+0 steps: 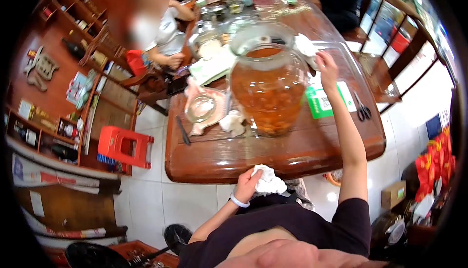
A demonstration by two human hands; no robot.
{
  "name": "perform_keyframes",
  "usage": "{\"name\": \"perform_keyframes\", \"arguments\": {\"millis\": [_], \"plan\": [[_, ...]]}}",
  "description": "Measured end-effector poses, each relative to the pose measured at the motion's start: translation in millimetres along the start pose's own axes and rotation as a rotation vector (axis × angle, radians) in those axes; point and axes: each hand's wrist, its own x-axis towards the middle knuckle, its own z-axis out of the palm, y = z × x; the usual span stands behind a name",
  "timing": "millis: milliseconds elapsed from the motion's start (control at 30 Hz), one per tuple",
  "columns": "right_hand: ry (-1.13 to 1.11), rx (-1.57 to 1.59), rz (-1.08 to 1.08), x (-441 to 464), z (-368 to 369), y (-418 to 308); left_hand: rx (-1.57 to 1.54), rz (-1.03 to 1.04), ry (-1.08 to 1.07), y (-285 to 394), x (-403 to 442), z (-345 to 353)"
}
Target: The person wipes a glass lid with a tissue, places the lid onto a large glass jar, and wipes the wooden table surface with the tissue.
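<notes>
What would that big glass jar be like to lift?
Probably heavy: the glass jar looks mostly filled with amber liquid, which would likely slosh if tilted. It should feel stiff but could crack if knocked. Its smooth, rounded sides might be slippery, and no handle shows, so the wide rim may help the grip.

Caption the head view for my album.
Left hand holding a white wad near a glass jar of amber liquid.
</notes>
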Motion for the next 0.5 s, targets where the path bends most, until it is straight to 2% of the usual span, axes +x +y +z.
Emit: {"name": "perform_keyframes", "arguments": {"millis": [33, 67, 133, 167, 200, 267, 300, 333, 400, 500], "plan": [[-0.007, 0.312, 0.314, -16.8, -10.8, -49.9, -0.107, 0.028, 0.073, 5.6, -1.3, -6.7], [-0.027, 0.254, 0.290, -37.7, -22.1, -60.5, -0.213, 0.055, 0.135, 12.2, -0.6, -12.8], [-0.163, 0.190, 0.388, -89.4, -46.4, -97.6, -0.320, 0.115, 0.198, 22.4, 2.5, -21.8], [-0.260, 0.295, 0.456, -116.9, -52.0, -117.0, -0.329, 0.122, 0.228, 29.4, 3.6, -21.1], [-0.345, 0.413, 0.684, -140.5, -48.9, -143.6, -0.330, 0.114, 0.230, 35.6, 7.1, -17.9], [-0.705, 0.370, 0.632, -191.0, -43.9, -149.4, -0.306, 0.090, 0.129, 36.0, 17.4, -11.2], [-0.804, 0.285, 0.611, -209.4, -39.1, -150.6, -0.296, 0.061, 0.052, 36.4, 21.6, -5.2], [-0.672, 0.343, 0.436, -231.3, -28.6, -146.4, -0.289, 0.038, -0.014, 35.4, 23.7, 1.2], [-0.639, 0.359, 0.463, -246.4, -24.9, -144.9, -0.234, 0.073, -0.120, 28.0, 24.8, 7.6], [-0.549, 0.378, 0.511, -242.8, -28.6, -152.6, -0.178, 0.143, -0.062, 28.5, 19.0, 7.1]]}}
